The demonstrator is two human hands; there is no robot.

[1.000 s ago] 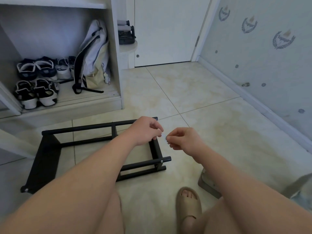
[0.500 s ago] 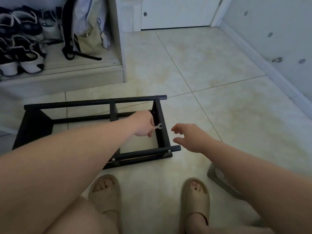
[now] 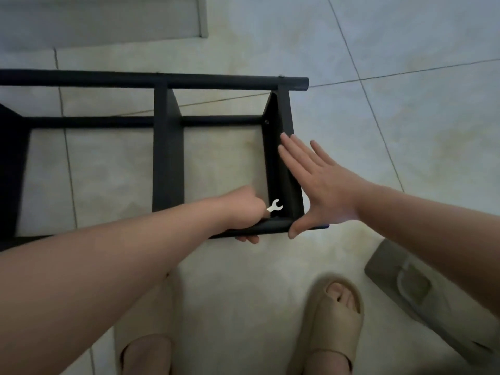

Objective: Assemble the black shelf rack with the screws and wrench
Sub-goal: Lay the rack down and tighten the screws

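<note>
Nearest me I see beige slides (image 3: 332, 320) on both feet, bottom of view, on the tile floor (image 3: 405, 117). There's a grey flat obj (image 3: 400, 288) to the R of them, can't tell what it is. Next up: L hand (image 3: 243, 209) is fisted, gripping the small silver wrench (image 3: 274, 206) by its handle. The open end pokes out at the rack's near-R inside corner. I can't tell if it's on a screw. One L fingertip shows under the near rail. R hand (image 3: 322, 185) is flat, fingers straight & spread, laid on the R end panel, thumb tip on the near rail. The black shelf rack (image 3: 167, 147) lies on the floor, frame w/ a centre cross-piece. Beyond it is the base of a white cabinet (image 3: 108, 17), top L.
</note>
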